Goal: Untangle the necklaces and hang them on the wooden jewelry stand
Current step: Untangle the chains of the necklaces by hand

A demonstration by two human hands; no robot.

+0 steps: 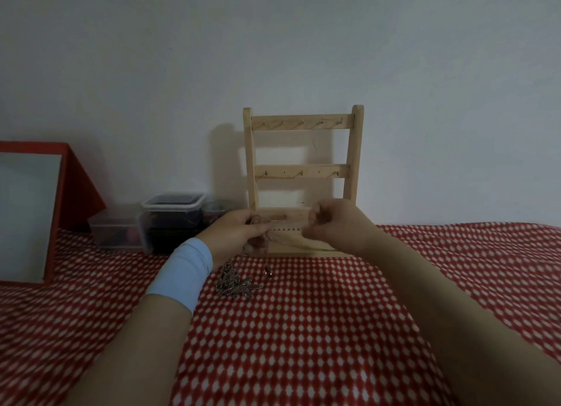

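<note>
Necklaces (pixel 258 223): thin silvery chains, tangled, blurry. One end bunched in left hand (pixel 235 231), fingers (pixel 258 230) closed on it; a strand dangles to a leaf-shaped metal cluster (pixel 238 285) lying on the red-and-white cloth (pixel 303 329), small pendant (pixel 267 271) beside it. Right hand (pixel 332 222) curled, fingers pinched; can't tell what they grip. Both hands raised in front of the stand (pixel 302 174) base; hooks bare. Blue band (pixel 182 273) on left wrist.
</note>
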